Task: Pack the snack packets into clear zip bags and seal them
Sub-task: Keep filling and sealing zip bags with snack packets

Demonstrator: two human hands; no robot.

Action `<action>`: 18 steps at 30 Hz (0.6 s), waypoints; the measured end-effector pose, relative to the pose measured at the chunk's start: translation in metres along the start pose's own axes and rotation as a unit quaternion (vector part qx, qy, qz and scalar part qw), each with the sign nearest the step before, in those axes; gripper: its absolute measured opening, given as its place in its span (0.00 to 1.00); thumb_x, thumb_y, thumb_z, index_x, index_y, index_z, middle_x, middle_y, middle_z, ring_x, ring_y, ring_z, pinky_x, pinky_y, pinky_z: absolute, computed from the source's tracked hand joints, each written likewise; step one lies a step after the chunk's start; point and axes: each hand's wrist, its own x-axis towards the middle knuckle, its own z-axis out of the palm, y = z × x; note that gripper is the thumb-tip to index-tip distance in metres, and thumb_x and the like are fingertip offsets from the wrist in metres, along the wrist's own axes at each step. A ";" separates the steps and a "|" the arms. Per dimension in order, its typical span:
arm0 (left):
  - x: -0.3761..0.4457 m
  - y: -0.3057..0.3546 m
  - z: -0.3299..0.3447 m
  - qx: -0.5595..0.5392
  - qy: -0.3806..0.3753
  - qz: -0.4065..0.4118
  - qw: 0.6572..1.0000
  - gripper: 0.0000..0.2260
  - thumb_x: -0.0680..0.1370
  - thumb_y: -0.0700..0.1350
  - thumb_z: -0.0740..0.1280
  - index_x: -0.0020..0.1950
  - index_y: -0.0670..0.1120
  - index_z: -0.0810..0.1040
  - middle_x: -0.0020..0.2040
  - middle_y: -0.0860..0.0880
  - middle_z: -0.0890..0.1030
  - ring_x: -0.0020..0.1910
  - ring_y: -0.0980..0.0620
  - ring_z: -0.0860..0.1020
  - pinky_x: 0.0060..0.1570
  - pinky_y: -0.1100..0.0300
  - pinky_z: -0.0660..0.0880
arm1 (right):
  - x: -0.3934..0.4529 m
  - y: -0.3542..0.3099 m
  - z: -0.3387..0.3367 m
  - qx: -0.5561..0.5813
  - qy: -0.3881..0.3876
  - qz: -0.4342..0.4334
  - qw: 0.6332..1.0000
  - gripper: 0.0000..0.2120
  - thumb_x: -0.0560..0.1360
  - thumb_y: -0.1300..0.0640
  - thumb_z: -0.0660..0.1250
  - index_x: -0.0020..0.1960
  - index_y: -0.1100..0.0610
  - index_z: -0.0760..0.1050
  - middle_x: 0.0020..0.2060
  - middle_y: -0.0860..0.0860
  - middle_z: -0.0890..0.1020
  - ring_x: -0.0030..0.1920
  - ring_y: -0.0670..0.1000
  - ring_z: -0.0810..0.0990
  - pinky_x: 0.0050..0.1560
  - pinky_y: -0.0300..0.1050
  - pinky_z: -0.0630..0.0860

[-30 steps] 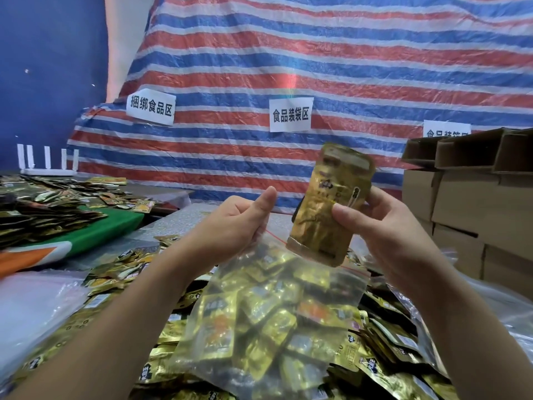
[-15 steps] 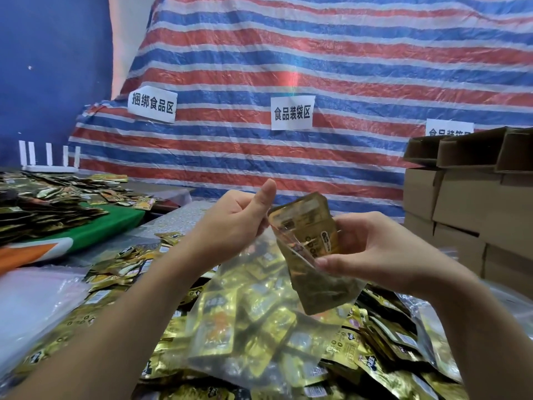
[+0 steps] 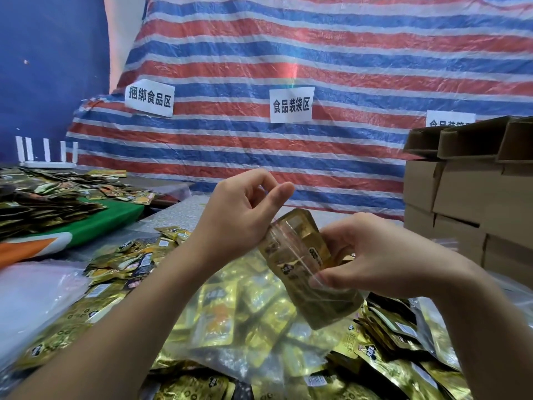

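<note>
A clear zip bag (image 3: 248, 321) holding several gold snack packets hangs in front of me over the table. My left hand (image 3: 242, 215) pinches the bag's top edge on the left side. My right hand (image 3: 372, 255) pinches the bag's mouth from the right, its thumb pressing on a gold snack packet (image 3: 308, 264) that stands mostly inside the bag, its top corner poking above the opening. A heap of loose gold packets (image 3: 398, 350) covers the table beneath.
Stacked cardboard boxes (image 3: 473, 197) stand at the right. A green and orange cloth (image 3: 95, 226) with darker packets lies at the left, a white router (image 3: 46, 157) behind it. Clear plastic sheets (image 3: 31, 293) lie at the near left. A striped tarp (image 3: 317, 67) with paper signs hangs behind.
My right hand has lowered the gold packet from above the bag down into its mouth. My left hand has kept the bag's edge lifted.
</note>
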 end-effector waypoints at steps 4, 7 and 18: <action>0.001 -0.001 -0.003 0.007 0.021 0.002 1.000 0.19 0.76 0.59 0.63 0.40 0.43 0.77 0.28 0.40 0.74 0.24 0.48 0.68 0.23 0.57 0.64 | 0.004 0.000 0.001 0.011 0.094 -0.025 0.995 0.14 0.69 0.41 0.71 0.46 0.49 0.83 0.39 0.43 0.86 0.40 0.43 0.84 0.41 0.38 0.80; 0.002 -0.005 -0.004 0.028 0.048 -0.006 0.998 0.22 0.77 0.58 0.62 0.38 0.39 0.78 0.24 0.50 0.69 0.23 0.58 0.66 0.25 0.68 0.60 | 0.006 0.000 0.000 -0.002 0.201 -0.064 0.977 0.24 0.72 0.30 0.61 0.42 0.49 0.82 0.36 0.42 0.84 0.37 0.43 0.82 0.36 0.38 0.77; 0.001 -0.008 0.000 0.006 0.070 -0.027 0.997 0.22 0.76 0.60 0.62 0.39 0.41 0.76 0.22 0.57 0.69 0.22 0.59 0.65 0.24 0.69 0.60 | 0.004 -0.003 0.006 -0.048 0.158 -0.086 0.983 0.12 0.70 0.38 0.71 0.45 0.45 0.83 0.42 0.39 0.84 0.48 0.39 0.81 0.48 0.31 0.75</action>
